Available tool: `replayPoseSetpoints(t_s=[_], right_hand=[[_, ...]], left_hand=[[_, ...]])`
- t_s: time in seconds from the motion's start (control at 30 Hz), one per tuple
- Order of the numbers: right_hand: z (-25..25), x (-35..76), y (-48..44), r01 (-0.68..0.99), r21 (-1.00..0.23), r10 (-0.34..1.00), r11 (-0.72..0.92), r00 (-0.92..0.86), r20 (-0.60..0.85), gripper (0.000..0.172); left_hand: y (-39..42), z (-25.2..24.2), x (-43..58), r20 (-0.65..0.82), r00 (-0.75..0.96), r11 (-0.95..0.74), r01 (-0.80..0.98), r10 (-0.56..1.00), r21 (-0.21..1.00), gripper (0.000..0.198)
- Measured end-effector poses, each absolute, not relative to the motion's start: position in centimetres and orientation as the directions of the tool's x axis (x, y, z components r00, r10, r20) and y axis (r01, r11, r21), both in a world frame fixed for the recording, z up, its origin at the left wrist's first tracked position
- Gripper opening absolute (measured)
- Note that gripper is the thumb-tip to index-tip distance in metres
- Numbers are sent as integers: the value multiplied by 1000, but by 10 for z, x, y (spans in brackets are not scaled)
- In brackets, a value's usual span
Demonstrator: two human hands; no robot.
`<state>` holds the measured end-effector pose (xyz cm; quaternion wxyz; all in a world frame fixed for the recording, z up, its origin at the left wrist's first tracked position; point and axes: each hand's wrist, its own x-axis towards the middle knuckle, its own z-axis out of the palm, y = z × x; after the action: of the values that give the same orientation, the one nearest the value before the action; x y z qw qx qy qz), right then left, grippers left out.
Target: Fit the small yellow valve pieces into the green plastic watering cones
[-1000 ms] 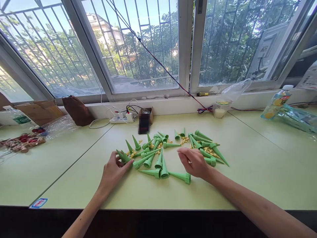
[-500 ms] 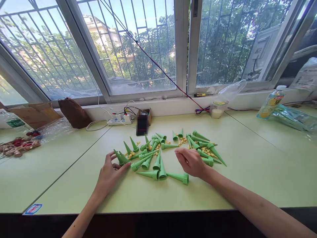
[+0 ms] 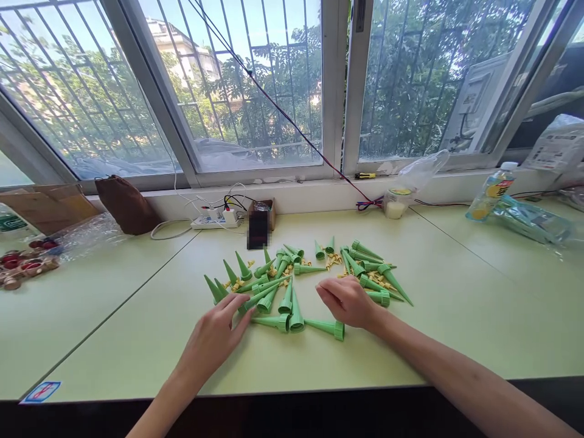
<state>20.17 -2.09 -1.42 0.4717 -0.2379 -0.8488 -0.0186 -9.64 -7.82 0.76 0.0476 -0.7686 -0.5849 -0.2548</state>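
My left hand [image 3: 221,325] is over the left part of a loose heap of green plastic cone spikes. Its thumb and forefinger are apart on either side of the wide end of a lying green cone spike [image 3: 269,294], and that end is partly covered. Beside the fingertips, two green cone spikes [image 3: 212,289] stand point up. My right hand [image 3: 349,301] rests curled on the table, fingers bent inward; anything inside is hidden. Right of it lies a second cluster of cone spikes [image 3: 398,285], with small yellow plastic pieces [image 3: 334,260] scattered among the green ones.
A power strip [image 3: 214,220] and a small box [image 3: 269,210] with a dark object in front stand by the window. At the back right are a clear tub [image 3: 395,207] and a drink bottle [image 3: 491,193]. A brown bag [image 3: 125,205] and bead-like items [image 3: 22,267] lie left.
My left hand has left the standing cone spikes and moved right and nearer, to the wide end of a lying one. My right hand stays curled in place. The view has shifted slightly.
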Motion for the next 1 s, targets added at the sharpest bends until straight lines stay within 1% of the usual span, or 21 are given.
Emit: replayPoseSetpoints(t_s=[0.07, 0.17, 0.23, 0.3, 0.4, 0.47, 0.53, 0.67, 0.73, 0.8, 0.9, 1.0], right_hand=[[-14, 202, -22, 416, -204, 397, 886, -454, 797, 32], [-13, 203, -24, 371, -236, 404, 898, -483, 777, 24], [-11, 205, -27, 325, -262, 406, 909, -542, 735, 19], [-8, 206, -30, 286, -290, 407, 913, -623, 668, 19], [-3, 207, -35, 309, -320, 440, 896, -716, 542, 22], [0, 206, -38, 353, -322, 472, 879, -745, 471, 23], [1, 206, -39, 382, -320, 493, 867, -753, 436, 24], [-2, 204, -36, 397, -323, 507, 859, -745, 433, 18], [-4, 204, -34, 405, -317, 512, 858, -731, 451, 15], [-6, 204, -32, 421, -300, 517, 856, -715, 471, 11], [-7, 205, -29, 450, -263, 520, 854, -699, 491, 9], [-9, 206, -25, 489, -193, 513, 851, -689, 512, 7]], left_hand=[[-76, 4, -96, 392, 159, -269, 932, 906, 244, 33], [-76, 0, -96, 329, 137, -236, 929, 934, 285, 36], [-76, -1, -97, 307, 126, -226, 921, 943, 316, 37], [-77, -2, -98, 298, 119, -223, 912, 947, 344, 37], [-78, -1, -98, 319, 120, -239, 899, 940, 367, 36], [-81, 3, -96, 361, 120, -262, 890, 925, 373, 36], [-84, 12, -91, 425, 120, -298, 875, 897, 382, 36], [-85, 40, -69, 541, 69, -362, 812, 838, 458, 36], [-77, 53, -52, 547, 19, -370, 756, 837, 540, 37], [-64, 61, -32, 524, 5, -399, 656, 851, 641, 37], [-38, 59, -1, 505, 34, -453, 496, 862, 741, 37], [-15, 44, 22, 525, 64, -503, 401, 849, 765, 33]])
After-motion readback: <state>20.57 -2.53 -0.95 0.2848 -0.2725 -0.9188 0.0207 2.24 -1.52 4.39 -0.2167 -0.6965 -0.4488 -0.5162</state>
